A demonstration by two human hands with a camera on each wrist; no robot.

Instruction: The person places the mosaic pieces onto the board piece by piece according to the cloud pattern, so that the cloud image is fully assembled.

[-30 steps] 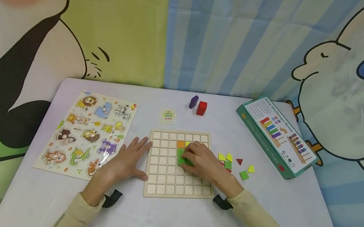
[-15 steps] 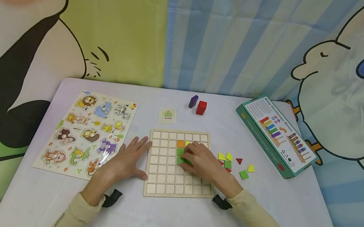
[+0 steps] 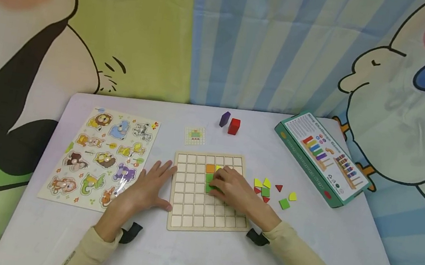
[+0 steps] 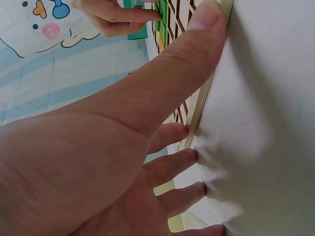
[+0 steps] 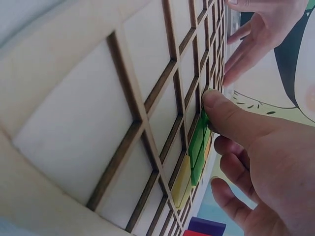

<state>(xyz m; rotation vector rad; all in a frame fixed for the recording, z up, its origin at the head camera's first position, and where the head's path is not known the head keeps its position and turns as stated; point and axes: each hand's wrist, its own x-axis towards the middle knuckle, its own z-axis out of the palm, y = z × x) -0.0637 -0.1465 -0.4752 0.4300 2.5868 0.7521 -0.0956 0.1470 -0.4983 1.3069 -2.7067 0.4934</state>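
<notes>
A wooden grid board lies in the middle of the table. My left hand rests at its left edge, fingers spread, with the thumb on the frame. Over the board's upper right part, my right hand has its thumb pressing at the green square tiles set in the grid; its other fingers are bent, apart from the tiles. Beside the green ones sit an orange square tile and yellow tiles, partly covered by this hand in the head view.
Loose green squares, yellow pieces and red triangles lie right of the board. Behind it are a small pattern card, a purple block and a red block. An animal puzzle lies left, a green game box right.
My right thumb and fingers have shifted slightly over the green tiles, and less green shows between them. The left hand stays at the board's edge.
</notes>
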